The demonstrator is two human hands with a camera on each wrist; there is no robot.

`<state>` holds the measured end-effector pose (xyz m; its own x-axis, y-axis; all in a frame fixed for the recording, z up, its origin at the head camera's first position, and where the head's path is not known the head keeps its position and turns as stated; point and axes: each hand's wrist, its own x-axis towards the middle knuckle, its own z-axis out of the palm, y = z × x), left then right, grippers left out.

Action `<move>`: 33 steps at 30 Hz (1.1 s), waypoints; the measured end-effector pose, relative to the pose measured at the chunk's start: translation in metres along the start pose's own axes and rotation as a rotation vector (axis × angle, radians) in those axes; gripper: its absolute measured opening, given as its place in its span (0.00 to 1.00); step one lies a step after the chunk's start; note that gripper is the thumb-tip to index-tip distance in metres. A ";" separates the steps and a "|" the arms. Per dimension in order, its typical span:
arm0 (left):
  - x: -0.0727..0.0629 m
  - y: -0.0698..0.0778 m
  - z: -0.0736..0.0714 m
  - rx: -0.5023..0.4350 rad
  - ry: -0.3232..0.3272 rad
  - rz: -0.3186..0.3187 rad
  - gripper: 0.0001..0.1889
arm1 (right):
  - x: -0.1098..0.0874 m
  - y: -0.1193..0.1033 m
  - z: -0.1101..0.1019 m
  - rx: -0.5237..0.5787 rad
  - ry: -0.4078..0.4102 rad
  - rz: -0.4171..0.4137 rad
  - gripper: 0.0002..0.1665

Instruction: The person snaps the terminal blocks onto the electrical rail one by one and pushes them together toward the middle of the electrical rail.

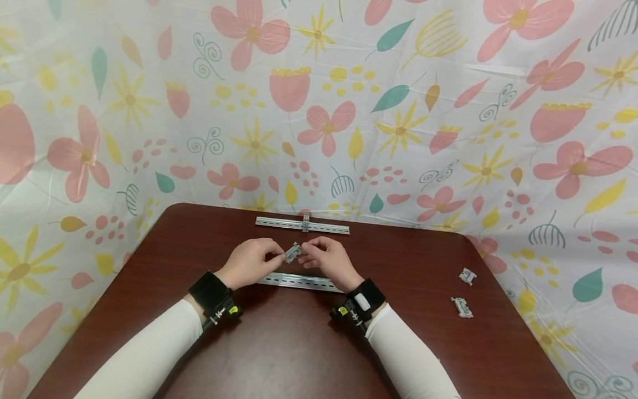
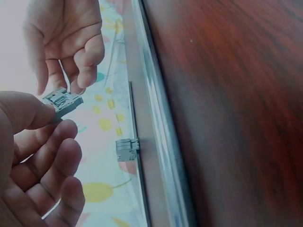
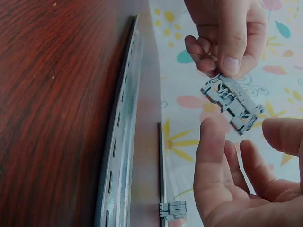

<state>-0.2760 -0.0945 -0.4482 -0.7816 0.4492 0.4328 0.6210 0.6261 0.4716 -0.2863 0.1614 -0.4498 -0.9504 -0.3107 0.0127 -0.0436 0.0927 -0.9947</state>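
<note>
Pinching grey block (image 3: 231, 103) in left hand (image 1: 253, 261), with right hand (image 1: 331, 259) spread nearby; might drop it through slack grip.

The head view is brightly and evenly lit; a diffuse glare is reflected from the bench (image 1: 284, 346) toward its near edge, and the curtain (image 1: 199, 105) is bleached at upper left. In the left wrist view, the upper left corner is washed out, bright streaks are reflected along the metal rail (image 2: 159, 113), and the grey block (image 2: 65, 106) is slightly softened. In the right wrist view, the bench's grain is rendered more crisply.
</note>
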 end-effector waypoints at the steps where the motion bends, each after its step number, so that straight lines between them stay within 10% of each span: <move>1: 0.000 0.000 -0.001 0.007 0.009 0.013 0.02 | 0.000 0.000 -0.001 0.017 0.002 0.008 0.18; 15: 0.003 0.006 -0.006 0.229 0.249 0.435 0.05 | -0.003 -0.004 -0.005 0.226 -0.209 0.220 0.46; 33: 0.003 0.005 -0.005 0.242 0.279 0.498 0.10 | -0.004 -0.007 -0.010 0.370 -0.370 0.275 0.19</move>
<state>-0.2755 -0.0929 -0.4411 -0.3362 0.5616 0.7560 0.8505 0.5259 -0.0125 -0.2849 0.1720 -0.4414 -0.7380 -0.6377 -0.2206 0.3627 -0.0992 -0.9266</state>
